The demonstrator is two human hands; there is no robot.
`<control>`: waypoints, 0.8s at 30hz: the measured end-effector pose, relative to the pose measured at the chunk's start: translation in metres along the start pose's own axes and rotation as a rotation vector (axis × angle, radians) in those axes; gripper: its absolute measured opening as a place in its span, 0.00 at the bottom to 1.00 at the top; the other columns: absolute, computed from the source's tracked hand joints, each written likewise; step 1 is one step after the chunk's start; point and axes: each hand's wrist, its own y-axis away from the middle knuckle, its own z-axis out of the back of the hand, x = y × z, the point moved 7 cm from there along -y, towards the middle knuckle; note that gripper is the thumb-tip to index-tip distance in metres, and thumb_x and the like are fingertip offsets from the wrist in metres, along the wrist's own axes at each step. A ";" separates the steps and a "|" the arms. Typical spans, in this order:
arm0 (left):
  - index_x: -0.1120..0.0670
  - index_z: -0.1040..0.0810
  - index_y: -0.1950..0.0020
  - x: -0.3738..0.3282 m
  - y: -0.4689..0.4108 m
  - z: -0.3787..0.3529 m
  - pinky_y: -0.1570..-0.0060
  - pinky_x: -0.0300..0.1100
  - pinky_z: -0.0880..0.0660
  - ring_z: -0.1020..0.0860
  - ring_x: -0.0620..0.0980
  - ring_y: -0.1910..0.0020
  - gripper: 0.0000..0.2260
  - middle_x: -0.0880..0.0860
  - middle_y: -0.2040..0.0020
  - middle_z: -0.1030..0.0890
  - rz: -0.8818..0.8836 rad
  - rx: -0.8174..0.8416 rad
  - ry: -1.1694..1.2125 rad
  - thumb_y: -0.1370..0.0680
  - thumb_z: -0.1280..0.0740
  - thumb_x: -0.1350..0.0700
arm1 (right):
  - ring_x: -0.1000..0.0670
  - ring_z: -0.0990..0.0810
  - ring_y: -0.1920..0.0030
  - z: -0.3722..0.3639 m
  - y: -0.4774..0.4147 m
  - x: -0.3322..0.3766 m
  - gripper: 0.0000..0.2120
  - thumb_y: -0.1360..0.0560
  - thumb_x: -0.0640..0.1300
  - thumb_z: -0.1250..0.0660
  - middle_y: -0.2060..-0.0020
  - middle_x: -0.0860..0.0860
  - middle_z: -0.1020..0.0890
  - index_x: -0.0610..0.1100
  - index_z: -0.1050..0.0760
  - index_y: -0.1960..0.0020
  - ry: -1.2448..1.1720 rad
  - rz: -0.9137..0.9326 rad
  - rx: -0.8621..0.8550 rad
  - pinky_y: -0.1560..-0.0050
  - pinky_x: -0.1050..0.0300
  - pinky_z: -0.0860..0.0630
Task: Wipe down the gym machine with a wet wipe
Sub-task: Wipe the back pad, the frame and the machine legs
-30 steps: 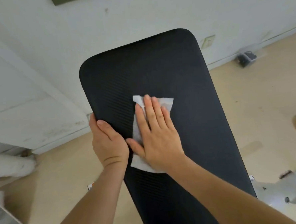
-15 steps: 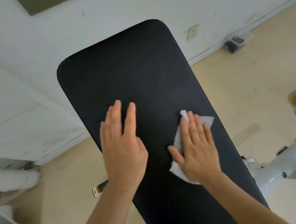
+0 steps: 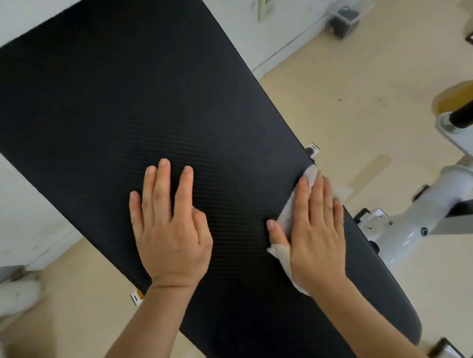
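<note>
A long black ribbed bench pad (image 3: 131,102) of the gym machine fills the middle of the view, tilted from upper left to lower right. My left hand (image 3: 172,229) lies flat on the pad's middle with straight fingers. My right hand (image 3: 316,229) presses a white wet wipe (image 3: 286,217) flat against the pad at its right edge; most of the wipe is hidden under the palm and fingers.
The machine's white metal frame (image 3: 436,200) with a black bar (image 3: 469,112) stands to the right of the pad. A white wall with a socket (image 3: 266,4) lies behind. A small dark device (image 3: 342,23) sits on the beige floor (image 3: 349,94) by the wall.
My right hand has slid the wipe rightward from the pad's middle to its right edge. My left hand moved from the pad's left edge onto its middle. The view has moved closer.
</note>
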 end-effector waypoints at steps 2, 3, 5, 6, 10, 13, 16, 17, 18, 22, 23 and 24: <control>0.55 0.31 0.28 -0.001 -0.001 0.000 0.26 0.56 0.46 0.39 0.57 0.25 0.21 0.58 0.26 0.34 -0.012 -0.011 -0.010 0.21 0.45 0.59 | 0.44 0.63 0.22 0.005 -0.019 0.012 0.38 0.22 0.66 0.61 0.22 0.41 0.59 0.42 0.62 0.21 -0.129 -0.175 -0.048 0.24 0.41 0.55; 0.55 0.31 0.28 -0.001 -0.001 0.001 0.26 0.56 0.46 0.40 0.57 0.25 0.21 0.58 0.26 0.34 -0.011 -0.012 -0.007 0.21 0.44 0.59 | 0.42 0.62 0.22 0.009 -0.031 0.027 0.38 0.22 0.65 0.60 0.22 0.40 0.58 0.41 0.61 0.21 -0.176 -0.207 -0.082 0.24 0.40 0.56; 0.55 0.31 0.28 -0.001 -0.001 0.001 0.26 0.56 0.47 0.40 0.57 0.25 0.21 0.58 0.26 0.34 -0.011 -0.012 0.004 0.21 0.44 0.59 | 0.41 0.59 0.22 0.017 -0.044 0.058 0.37 0.21 0.64 0.60 0.22 0.39 0.54 0.40 0.56 0.21 -0.172 -0.148 -0.145 0.24 0.40 0.56; 0.55 0.31 0.28 -0.002 0.000 0.000 0.26 0.55 0.48 0.40 0.56 0.24 0.21 0.58 0.26 0.34 -0.021 -0.008 0.011 0.22 0.44 0.58 | 0.41 0.58 0.22 0.015 -0.038 0.071 0.36 0.20 0.63 0.59 0.22 0.40 0.54 0.41 0.55 0.21 -0.135 -0.052 -0.158 0.24 0.41 0.57; 0.54 0.31 0.28 0.000 0.002 0.004 0.26 0.57 0.48 0.41 0.57 0.24 0.21 0.58 0.25 0.35 -0.044 0.023 0.016 0.21 0.42 0.59 | 0.45 0.59 0.22 -0.015 0.039 0.054 0.33 0.19 0.62 0.57 0.21 0.45 0.56 0.44 0.56 0.21 0.006 0.262 -0.051 0.24 0.41 0.52; 0.54 0.29 0.29 -0.024 0.030 0.004 0.27 0.59 0.46 0.38 0.56 0.25 0.20 0.58 0.26 0.34 -0.191 0.121 0.122 0.21 0.41 0.60 | 0.47 0.61 0.22 -0.030 0.077 -0.023 0.34 0.19 0.63 0.61 0.22 0.46 0.58 0.45 0.62 0.21 0.008 -0.042 -0.032 0.24 0.41 0.49; 0.50 0.31 0.28 -0.081 0.110 -0.012 0.28 0.57 0.40 0.36 0.51 0.26 0.19 0.54 0.26 0.33 -0.533 0.392 0.234 0.19 0.42 0.54 | 0.47 0.65 0.23 -0.037 0.077 -0.030 0.32 0.19 0.61 0.61 0.22 0.46 0.61 0.46 0.65 0.22 -0.130 -0.193 -0.062 0.24 0.42 0.57; 0.49 0.32 0.27 -0.089 0.130 -0.015 0.28 0.56 0.40 0.36 0.50 0.26 0.19 0.53 0.25 0.34 -0.574 0.441 0.242 0.18 0.43 0.52 | 0.47 0.65 0.23 -0.037 0.072 -0.022 0.32 0.20 0.60 0.60 0.22 0.46 0.61 0.46 0.64 0.22 -0.179 -0.207 -0.084 0.24 0.42 0.59; 0.49 0.32 0.27 -0.090 0.139 -0.018 0.28 0.54 0.40 0.36 0.49 0.26 0.19 0.52 0.25 0.34 -0.574 0.459 0.253 0.18 0.44 0.51 | 0.47 0.65 0.23 -0.037 0.068 -0.016 0.32 0.20 0.59 0.60 0.22 0.45 0.61 0.46 0.63 0.22 -0.205 -0.215 -0.096 0.24 0.43 0.60; 0.53 0.23 0.35 -0.072 0.137 -0.025 0.31 0.51 0.34 0.30 0.51 0.31 0.14 0.53 0.31 0.27 -0.597 0.443 0.255 0.20 0.38 0.58 | 0.48 0.62 0.22 -0.035 0.071 -0.034 0.30 0.18 0.58 0.61 0.21 0.47 0.57 0.46 0.60 0.21 -0.091 -0.116 -0.097 0.23 0.45 0.57; 0.53 0.20 0.39 -0.070 0.137 -0.025 0.32 0.51 0.34 0.29 0.52 0.32 0.12 0.54 0.32 0.26 -0.625 0.439 0.235 0.21 0.38 0.59 | 0.49 0.61 0.22 -0.034 0.074 -0.042 0.30 0.18 0.59 0.61 0.21 0.48 0.57 0.47 0.60 0.21 -0.062 -0.099 -0.092 0.23 0.44 0.56; 0.53 0.19 0.44 -0.071 0.137 -0.026 0.32 0.51 0.34 0.29 0.53 0.32 0.11 0.54 0.33 0.25 -0.649 0.435 0.218 0.21 0.39 0.59 | 0.50 0.62 0.22 -0.034 0.076 -0.051 0.30 0.19 0.60 0.62 0.21 0.49 0.57 0.48 0.60 0.21 -0.047 -0.108 -0.082 0.23 0.44 0.56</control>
